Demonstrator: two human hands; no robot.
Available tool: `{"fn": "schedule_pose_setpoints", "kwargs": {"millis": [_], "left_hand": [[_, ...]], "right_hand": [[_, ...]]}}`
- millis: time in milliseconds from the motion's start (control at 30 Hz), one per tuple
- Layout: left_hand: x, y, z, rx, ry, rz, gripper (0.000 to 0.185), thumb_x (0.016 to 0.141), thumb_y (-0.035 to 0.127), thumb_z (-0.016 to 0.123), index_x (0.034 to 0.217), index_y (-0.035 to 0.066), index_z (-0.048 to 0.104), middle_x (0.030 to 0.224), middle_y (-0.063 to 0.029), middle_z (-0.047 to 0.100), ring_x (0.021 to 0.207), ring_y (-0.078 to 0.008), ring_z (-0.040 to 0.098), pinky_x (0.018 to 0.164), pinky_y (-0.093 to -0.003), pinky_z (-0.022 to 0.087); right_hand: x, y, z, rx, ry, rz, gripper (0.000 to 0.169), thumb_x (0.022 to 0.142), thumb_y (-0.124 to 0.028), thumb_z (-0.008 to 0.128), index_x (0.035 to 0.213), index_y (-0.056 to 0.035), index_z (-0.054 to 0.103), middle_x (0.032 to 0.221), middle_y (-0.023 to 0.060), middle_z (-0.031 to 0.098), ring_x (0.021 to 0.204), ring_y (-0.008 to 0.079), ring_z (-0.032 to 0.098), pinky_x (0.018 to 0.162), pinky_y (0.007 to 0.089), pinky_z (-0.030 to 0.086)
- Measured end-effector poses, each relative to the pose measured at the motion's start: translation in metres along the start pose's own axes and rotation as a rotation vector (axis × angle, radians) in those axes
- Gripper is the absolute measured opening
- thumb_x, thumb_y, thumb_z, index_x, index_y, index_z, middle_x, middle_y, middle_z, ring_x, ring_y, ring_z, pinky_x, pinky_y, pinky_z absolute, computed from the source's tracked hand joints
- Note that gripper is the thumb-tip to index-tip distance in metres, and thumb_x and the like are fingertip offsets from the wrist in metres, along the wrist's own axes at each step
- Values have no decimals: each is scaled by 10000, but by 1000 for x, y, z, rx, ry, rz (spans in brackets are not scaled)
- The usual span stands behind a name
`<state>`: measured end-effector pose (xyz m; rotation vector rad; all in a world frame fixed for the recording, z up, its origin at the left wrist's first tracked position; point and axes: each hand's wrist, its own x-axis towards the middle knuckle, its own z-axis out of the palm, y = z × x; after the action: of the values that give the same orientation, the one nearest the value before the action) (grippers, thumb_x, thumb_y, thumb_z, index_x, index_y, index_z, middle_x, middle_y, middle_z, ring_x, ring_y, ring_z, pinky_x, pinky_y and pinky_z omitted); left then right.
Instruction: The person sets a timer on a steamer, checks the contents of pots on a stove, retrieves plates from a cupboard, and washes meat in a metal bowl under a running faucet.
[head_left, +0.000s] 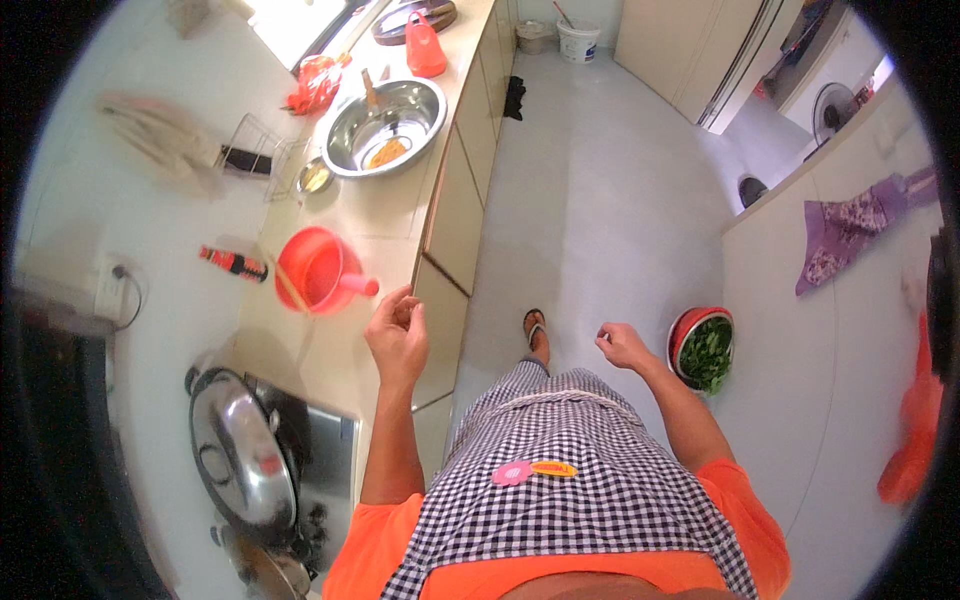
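Note:
My left hand (397, 334) is loosely curled at the counter's front edge, thumb apart from the fingers, with nothing visible in it. Just beyond its fingertips is the pink handle of a red plastic dipper (311, 259). A pale wooden stick (291, 285) lies across the dipper's rim. My right hand (622, 345) hangs over the floor with fingers curled in, and no object shows in it. To its right, leafy greens (705, 352) fill a red-rimmed container on the floor. Further along the counter sits a stainless steel basin (420, 142) with an orange-yellow substance and a wooden-handled utensil inside.
A small metal bowl (315, 176), a red plastic bag (315, 84) and a red plastic jug (425, 52) stand around the basin. A dark bottle (236, 262) is beside the dipper. At lower left, a large lidded pan (244, 457) is on the stove. White buckets (578, 41) stand far back.

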<state>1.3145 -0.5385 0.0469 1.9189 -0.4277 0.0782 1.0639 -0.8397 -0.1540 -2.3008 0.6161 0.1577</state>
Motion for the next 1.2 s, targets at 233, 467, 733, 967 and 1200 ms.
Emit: {"fn": "schedule_pose_setpoints", "kwargs": {"millis": [233, 467, 733, 967, 1200], "left_hand": [[159, 13, 142, -61, -168, -95, 191, 919, 136, 661, 968, -46, 696, 744, -73, 684, 635, -99, 618, 598, -252, 494], [284, 56, 241, -104, -277, -7, 269, 916, 148, 665, 1091, -57, 670, 843, -103, 713, 738, -121, 658, 621, -265, 528], [425, 46, 310, 15, -20, -60, 441, 859, 166, 714, 1201, -86, 595, 988, -208, 710, 766, -225, 715, 673, -330, 555], [556, 77, 335, 186, 329, -14, 476, 844, 174, 735, 1208, -92, 584, 1044, -234, 670, 901, -265, 693, 720, -344, 565], [642, 74, 340, 379, 411, 185, 468, 830, 201, 741, 1176, -82, 602, 1101, -254, 656, 1025, -333, 655, 833, -400, 552]], "right_hand": [[62, 95, -91, -143, -15, 304, 259, 837, -244, 639, 937, -13, 699, 946, 245, 685, 947, 410, 649, 844, 477, 509], [102, 169, -135, -92, 102, 495, 255, 793, -199, 632, 924, 8, 701, 863, 240, 690, 842, 395, 681, 762, 447, 536], [263, 238, -200, -177, -65, 346, 239, 791, -223, 667, 865, -1, 715, 890, 231, 693, 887, 411, 663, 814, 479, 521], [538, 241, -352, -267, 25, 105, 235, 816, -223, 668, 894, -5, 707, 825, 205, 691, 794, 359, 672, 746, 440, 529], [763, 62, -448, -110, 4, -176, 260, 843, -241, 674, 950, -5, 690, 801, 197, 689, 742, 341, 670, 702, 418, 523]]}}
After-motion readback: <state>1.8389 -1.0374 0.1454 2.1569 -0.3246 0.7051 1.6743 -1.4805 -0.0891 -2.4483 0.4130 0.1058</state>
